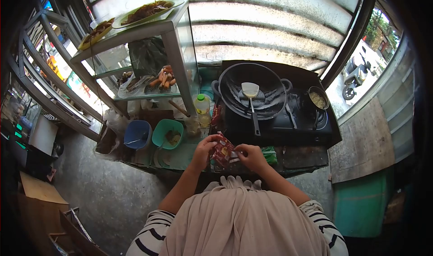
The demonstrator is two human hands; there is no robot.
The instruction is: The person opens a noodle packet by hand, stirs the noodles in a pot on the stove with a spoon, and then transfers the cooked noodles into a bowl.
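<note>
My left hand [206,153] grips a small red printed sachet [223,150] by its left side, just over the counter's front edge. At the sachet's right edge, where a whitish strip shows, the thumb and fingers of my right hand [251,157] are pinched together. A green packet [269,155] lies beside my right hand. Beyond both hands, a dark wok [270,107] sits on the black stove [279,132], with a spatula [253,114] resting inside it, handle toward me.
Left of my hands are a teal bowl [158,132] with food, a blue bowl [133,144], and a green-capped bottle [202,107]. A glass display case [173,44] rises at the back left. A small pan [318,98] with pale contents sits on the right burner.
</note>
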